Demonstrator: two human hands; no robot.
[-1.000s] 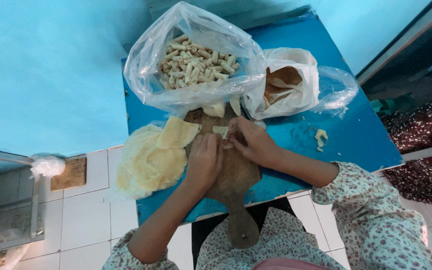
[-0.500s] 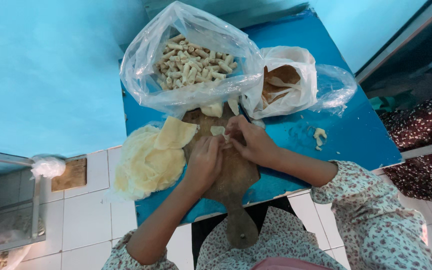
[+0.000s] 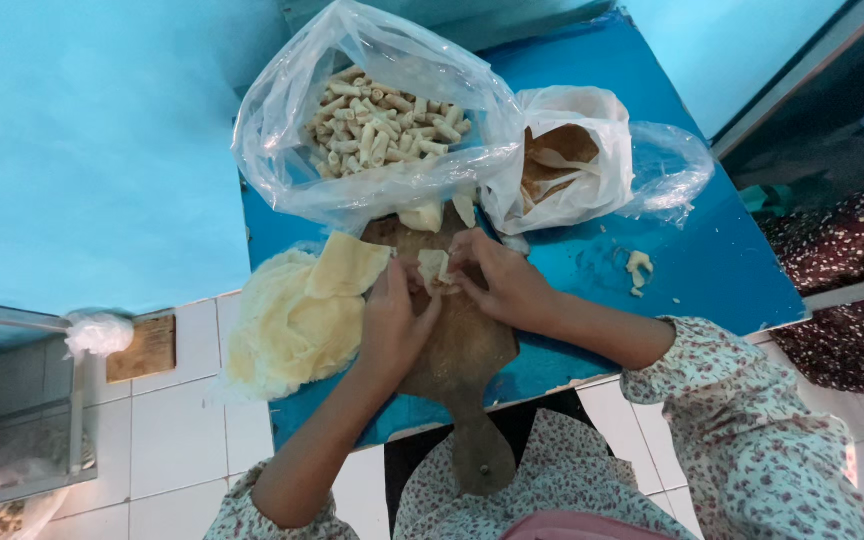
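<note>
Your left hand [image 3: 395,325] and right hand [image 3: 505,285] meet over the wooden paddle board [image 3: 457,350], both pinching one small pale dough piece [image 3: 434,267] between their fingertips; fingers curled tight around it, neither hand flat or open. The piece sits at the top end of the board, just lifted or resting on it, can't tell which. Board lies on the blue table [image 3: 712,260], handle hanging off the near edge toward your lap. Crowded around the work: a stack of thin pale wrapper sheets [image 3: 292,315] just left of your left hand, touching the board's edge and overhanging the table's left side. Directly behind your hands, a big clear plastic bag [image 3: 282,150] full of small rolled pieces [image 3: 382,125], its lower edge drooping onto the board's far end, with two loose dough scraps [image 3: 422,215] tucked under it. Beside it on the right, a white plastic bag [image 3: 577,160] holding brownish contents, close to your right knuckles. A crumpled clear bag [image 3: 672,170] further right. A few dough crumbs [image 3: 638,268] on bare table right of your right wrist, well apart from the board. White floor tiles [image 3: 177,430] below left.
</note>
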